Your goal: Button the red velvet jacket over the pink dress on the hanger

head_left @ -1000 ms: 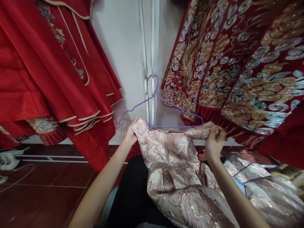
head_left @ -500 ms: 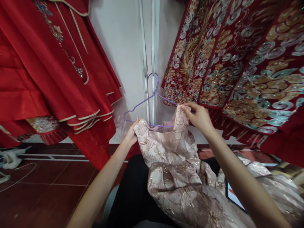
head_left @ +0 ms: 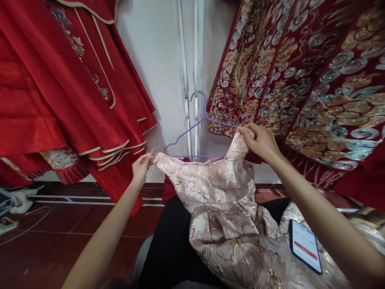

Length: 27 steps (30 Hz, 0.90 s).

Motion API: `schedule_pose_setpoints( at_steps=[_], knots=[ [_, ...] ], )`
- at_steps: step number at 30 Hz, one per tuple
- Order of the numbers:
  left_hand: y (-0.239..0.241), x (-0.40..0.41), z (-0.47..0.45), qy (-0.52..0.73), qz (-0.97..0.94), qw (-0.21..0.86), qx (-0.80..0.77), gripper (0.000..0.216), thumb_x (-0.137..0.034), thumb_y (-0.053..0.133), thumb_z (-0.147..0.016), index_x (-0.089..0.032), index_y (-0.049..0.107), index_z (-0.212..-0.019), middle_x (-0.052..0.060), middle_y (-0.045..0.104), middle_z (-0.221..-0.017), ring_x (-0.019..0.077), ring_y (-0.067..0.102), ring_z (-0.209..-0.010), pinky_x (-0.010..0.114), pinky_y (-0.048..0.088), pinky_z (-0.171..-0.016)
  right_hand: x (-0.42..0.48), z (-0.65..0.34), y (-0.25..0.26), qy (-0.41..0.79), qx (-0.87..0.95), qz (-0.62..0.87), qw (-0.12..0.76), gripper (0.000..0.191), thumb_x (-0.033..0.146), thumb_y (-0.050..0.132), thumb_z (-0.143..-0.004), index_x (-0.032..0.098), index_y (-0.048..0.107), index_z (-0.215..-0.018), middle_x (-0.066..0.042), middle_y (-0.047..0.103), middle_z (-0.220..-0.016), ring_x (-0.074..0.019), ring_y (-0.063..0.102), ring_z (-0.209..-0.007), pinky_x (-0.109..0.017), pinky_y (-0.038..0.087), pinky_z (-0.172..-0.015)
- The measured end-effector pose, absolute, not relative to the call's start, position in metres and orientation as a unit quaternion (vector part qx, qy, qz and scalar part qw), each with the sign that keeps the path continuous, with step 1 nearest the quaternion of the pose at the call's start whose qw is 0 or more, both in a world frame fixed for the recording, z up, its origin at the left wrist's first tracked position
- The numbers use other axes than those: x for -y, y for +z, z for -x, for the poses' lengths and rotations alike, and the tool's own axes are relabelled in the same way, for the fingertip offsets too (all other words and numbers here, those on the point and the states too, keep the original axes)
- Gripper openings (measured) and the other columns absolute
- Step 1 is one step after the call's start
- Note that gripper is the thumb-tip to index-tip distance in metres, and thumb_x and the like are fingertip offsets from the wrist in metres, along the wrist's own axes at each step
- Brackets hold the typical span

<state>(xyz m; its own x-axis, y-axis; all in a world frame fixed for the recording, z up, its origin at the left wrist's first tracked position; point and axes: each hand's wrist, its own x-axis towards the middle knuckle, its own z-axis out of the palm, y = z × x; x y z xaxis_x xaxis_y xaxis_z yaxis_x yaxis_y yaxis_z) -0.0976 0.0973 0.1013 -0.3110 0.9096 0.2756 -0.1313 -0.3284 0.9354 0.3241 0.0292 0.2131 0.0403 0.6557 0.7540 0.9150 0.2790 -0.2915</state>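
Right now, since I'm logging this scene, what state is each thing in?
Left hand: closed on one shoulder of the dress.
Right hand: closed on the other shoulder.
Dress: held up at both shoulders, lower part bunched.
Purple hanger: hook upward, one end hidden.
Phone: screen up and lit.
Cream-edged red garment: hanging.
Embroidered red garment: hanging.

A pale wall point(head_left: 150, 52) stands beyond the left hand point(head_left: 142, 167); two white upright rails point(head_left: 196, 52) run to the hand's right. Dark red tiled floor point(head_left: 45, 255) lies below the hand
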Motion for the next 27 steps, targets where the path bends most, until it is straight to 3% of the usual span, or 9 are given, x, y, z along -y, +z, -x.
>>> schedule_pose_setpoints(
  at_steps=[7,13,16,21,27],
  knots=[
    [0.113,-0.085,0.089,0.556,-0.497,0.485,-0.456,0.056,-0.058,0.066,-0.071,-0.014,0.067,-0.105,0.014,0.068,-0.109,0.0205,0.065,-0.092,0.030,0.052,-0.078,-0.026,-0.323,0.217,-0.135,0.679,0.586,0.422,0.035,0.051,0.046,-0.088,0.022,0.065,-0.085,-0.005,0.064,-0.066,-0.0221,0.057,-0.064,-0.031,0.037,-0.065],
    [0.106,-0.087,0.073,0.563,-0.530,0.409,-0.484,0.058,-0.057,0.077,-0.055,-0.011,0.069,-0.090,0.007,0.071,-0.080,0.0179,0.064,-0.072,0.028,0.052,-0.070,-0.026,-0.324,0.217,-0.137,0.677,0.590,0.418,0.034,0.049,0.047,-0.088,0.021,0.065,-0.086,-0.004,0.065,-0.068,-0.0216,0.058,-0.064,-0.030,0.036,-0.064],
    [0.097,-0.089,0.075,0.566,-0.511,0.405,-0.504,0.060,-0.059,0.078,-0.050,-0.011,0.069,-0.085,0.007,0.070,-0.076,0.0181,0.063,-0.069,0.030,0.052,-0.069,-0.028,-0.325,0.215,-0.140,0.682,0.585,0.416,0.034,0.049,0.047,-0.088,0.021,0.065,-0.086,-0.005,0.066,-0.070,-0.0217,0.059,-0.066,-0.029,0.036,-0.064],
    [0.089,-0.088,0.078,0.570,-0.500,0.451,-0.470,0.056,-0.058,0.074,-0.060,-0.013,0.068,-0.092,0.008,0.070,-0.092,0.0178,0.064,-0.081,0.030,0.051,-0.078,-0.030,-0.325,0.214,-0.142,0.684,0.581,0.417,0.033,0.048,0.047,-0.088,0.021,0.065,-0.086,-0.005,0.066,-0.070,-0.0216,0.059,-0.066,-0.029,0.036,-0.063],
    [0.091,-0.096,0.077,0.581,-0.515,0.433,-0.458,0.056,-0.059,0.069,-0.066,-0.016,0.067,-0.101,0.009,0.068,-0.100,0.0198,0.063,-0.087,0.029,0.051,-0.076,-0.029,-0.326,0.216,-0.142,0.686,0.577,0.421,0.033,0.049,0.048,-0.088,0.021,0.065,-0.085,-0.005,0.067,-0.071,-0.0223,0.060,-0.067,-0.030,0.037,-0.064]
  ],
)
